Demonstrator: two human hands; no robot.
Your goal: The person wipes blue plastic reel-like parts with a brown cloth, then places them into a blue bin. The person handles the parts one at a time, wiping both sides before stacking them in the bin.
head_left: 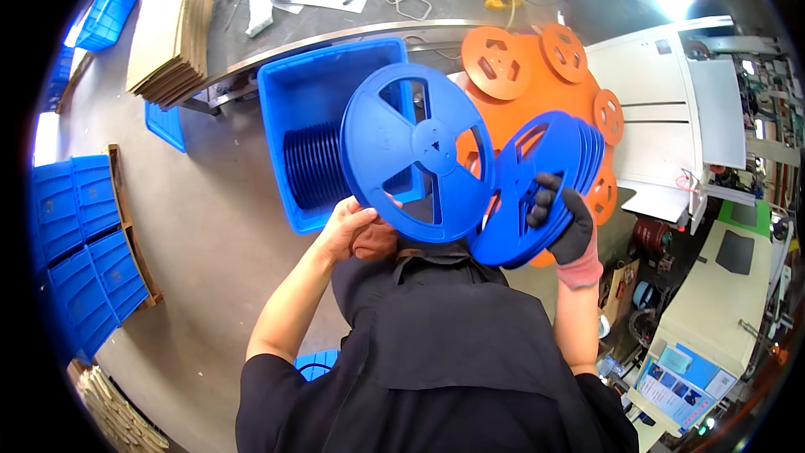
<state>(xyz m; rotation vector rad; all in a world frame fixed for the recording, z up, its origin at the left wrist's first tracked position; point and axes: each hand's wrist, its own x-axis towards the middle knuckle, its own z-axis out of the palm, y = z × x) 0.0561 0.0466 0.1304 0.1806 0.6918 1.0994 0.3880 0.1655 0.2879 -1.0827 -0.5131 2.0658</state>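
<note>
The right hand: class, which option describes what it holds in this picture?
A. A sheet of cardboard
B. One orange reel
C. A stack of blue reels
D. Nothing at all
C: the gloved right hand has its grip on a stack of blue reels, several rims showing fanned at the upper edge, while the bare left hand holds a single blue reel beside it.

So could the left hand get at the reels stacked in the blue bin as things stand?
Probably not right away. The left hand is shut on a single blue reel, which it holds up over the bin and in front of the stacked reels. The bin is open-topped and close, so a freed hand likely could.
</note>
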